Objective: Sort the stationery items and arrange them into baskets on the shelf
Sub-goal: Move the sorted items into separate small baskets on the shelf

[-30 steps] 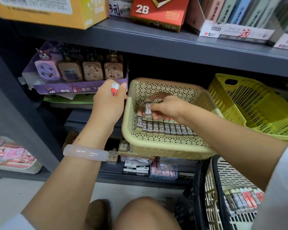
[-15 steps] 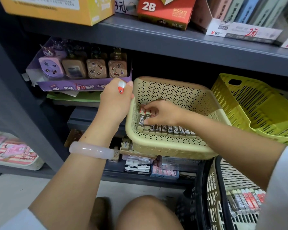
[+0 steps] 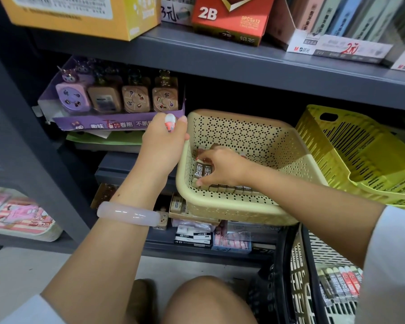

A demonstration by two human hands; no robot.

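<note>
Fingers of the left hand (image 3: 164, 146) curl over the left rim of the beige basket (image 3: 262, 141) and grip it, the thumb with a painted nail on top; a pale bracelet (image 3: 129, 213) sits on this wrist. The right hand (image 3: 222, 168) is inside the basket with its fingers spread and bent down on the row of small boxes (image 3: 202, 170), thumb at the near end of the row and fingertips at the far end; I cannot tell if it pinches one or only presses them. The boxes lie side by side along the near wall of the basket, and "2B" is printed on them. On the upper shelf a red carton (image 3: 229, 17) also reads "2B" and "5PCS×12", and a white display box (image 3: 337, 46) beside it shows "M&G". A purple tray (image 3: 117, 123) of sharpeners stands just left of the basket. A yellow basket (image 3: 360, 155) leans at the right, close to the beige one. The far half of the beige basket is free. Lower right, a cream crate (image 3: 299, 277) holds more small packs (image 3: 339, 284).
</note>
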